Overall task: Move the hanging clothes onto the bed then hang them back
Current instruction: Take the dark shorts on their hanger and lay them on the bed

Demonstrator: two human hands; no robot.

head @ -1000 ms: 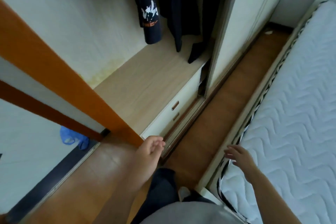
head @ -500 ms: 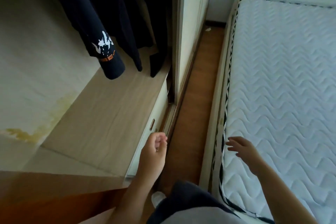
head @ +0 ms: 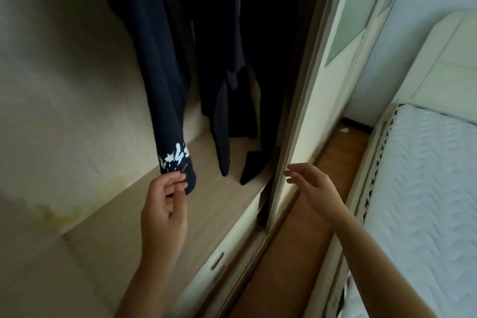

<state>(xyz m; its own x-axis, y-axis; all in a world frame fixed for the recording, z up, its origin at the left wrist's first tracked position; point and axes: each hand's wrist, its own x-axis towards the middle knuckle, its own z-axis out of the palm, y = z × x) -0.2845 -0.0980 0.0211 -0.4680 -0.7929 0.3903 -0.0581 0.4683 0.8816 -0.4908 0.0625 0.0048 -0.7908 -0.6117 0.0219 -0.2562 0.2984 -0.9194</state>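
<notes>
Several dark clothes (head: 222, 54) hang inside the open wardrobe; their hangers are out of view above. The nearest is a navy sleeve (head: 160, 80) with a white print at its cuff (head: 175, 160). My left hand (head: 165, 204) is raised just below that cuff, fingers loosely curled, fingertips at the cuff's edge without gripping it. My right hand (head: 312, 186) is held up with relaxed fingers in front of the sliding door's edge and holds nothing. The bed's white quilted mattress (head: 426, 188) lies at the right with nothing on it.
The wardrobe's light wooden shelf (head: 108, 240) runs under the clothes, with drawers (head: 216, 261) in its front. A pale sliding door (head: 335, 64) stands between wardrobe and bed. A narrow strip of wooden floor (head: 304, 240) separates them. A padded headboard (head: 444, 59) is at the far right.
My view has tilted up toward the hanging clothes. Both hands have risen: the left from the drawer front to the printed cuff, the right from over the mattress edge to the door edge.
</notes>
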